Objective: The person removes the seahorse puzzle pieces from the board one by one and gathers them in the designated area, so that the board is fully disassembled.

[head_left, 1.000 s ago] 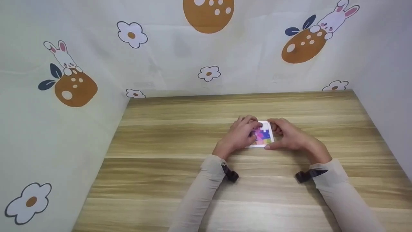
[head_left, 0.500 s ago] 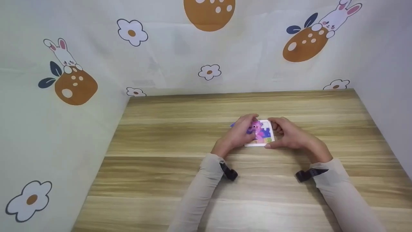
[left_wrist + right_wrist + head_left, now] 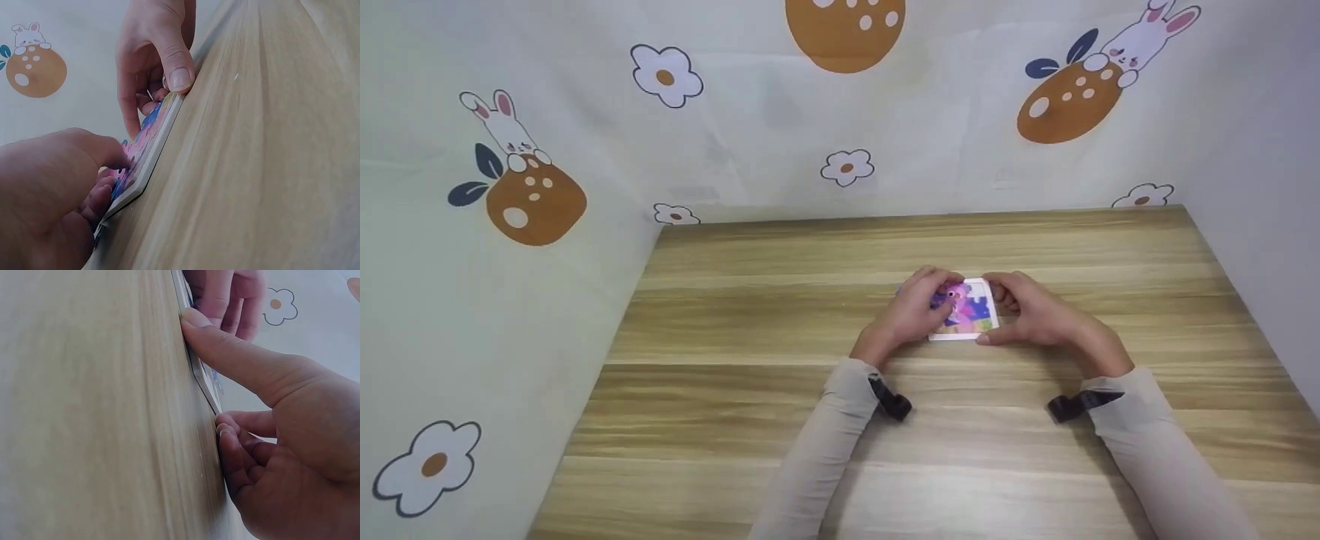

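A small jigsaw puzzle [image 3: 973, 313] in a white-edged tray [image 3: 971, 337] lies flat on the table, showing a pink cartoon figure on blue. Its upper right corner is bare white. My left hand [image 3: 911, 307] covers the left side, its thumb and curled fingers on a puzzle piece [image 3: 120, 171] with the figure's eye. A sliver of blue peeks out past that hand's far side. With my right hand [image 3: 1039, 313] I hold the tray by its right end, thumb at the near corner and fingers curled at the far corner. In the right wrist view, the tray [image 3: 203, 381] appears edge-on.
The wood-grain table [image 3: 720, 420] extends around both hands. Pale curtain-like walls [image 3: 757, 135] printed with rabbits and flowers stand behind and at the sides. A black wrist camera [image 3: 892, 401] sits on the left sleeve, another camera [image 3: 1069, 407] on the right.
The pink face piece has come into view beside my left fingers, which drew back left from the bare white corner. My right hand keeps its hold on the tray.
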The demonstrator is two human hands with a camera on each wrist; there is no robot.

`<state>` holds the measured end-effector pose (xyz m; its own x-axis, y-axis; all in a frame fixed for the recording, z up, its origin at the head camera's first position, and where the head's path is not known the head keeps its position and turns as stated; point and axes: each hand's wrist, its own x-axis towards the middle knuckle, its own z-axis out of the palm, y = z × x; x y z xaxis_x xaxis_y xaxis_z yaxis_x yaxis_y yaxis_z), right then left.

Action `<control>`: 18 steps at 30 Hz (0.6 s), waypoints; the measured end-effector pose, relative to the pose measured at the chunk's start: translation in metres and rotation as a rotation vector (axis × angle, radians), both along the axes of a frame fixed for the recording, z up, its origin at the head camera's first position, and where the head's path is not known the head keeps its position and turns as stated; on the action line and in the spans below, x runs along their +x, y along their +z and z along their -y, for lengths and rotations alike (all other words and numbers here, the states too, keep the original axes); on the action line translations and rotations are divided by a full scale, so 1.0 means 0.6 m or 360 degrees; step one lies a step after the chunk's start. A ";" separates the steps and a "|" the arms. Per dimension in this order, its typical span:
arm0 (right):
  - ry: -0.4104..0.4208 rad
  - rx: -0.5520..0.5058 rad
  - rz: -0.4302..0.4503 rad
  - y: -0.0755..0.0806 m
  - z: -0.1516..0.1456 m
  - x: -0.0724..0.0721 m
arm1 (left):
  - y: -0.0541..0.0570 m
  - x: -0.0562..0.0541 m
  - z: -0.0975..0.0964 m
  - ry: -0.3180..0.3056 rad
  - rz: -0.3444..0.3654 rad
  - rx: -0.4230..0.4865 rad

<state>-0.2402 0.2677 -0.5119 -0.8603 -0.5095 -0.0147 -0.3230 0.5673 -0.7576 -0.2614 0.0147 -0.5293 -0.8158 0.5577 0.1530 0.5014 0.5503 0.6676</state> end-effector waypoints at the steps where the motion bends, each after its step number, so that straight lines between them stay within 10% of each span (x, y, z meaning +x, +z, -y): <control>1: 0.0006 -0.0004 -0.0013 0.000 0.000 0.000 | 0.000 0.000 0.000 0.0002 -0.0007 0.0003; 18: 0.0013 0.0024 -0.0047 -0.001 0.002 -0.001 | 0.001 0.005 -0.012 0.0139 0.0012 -0.0018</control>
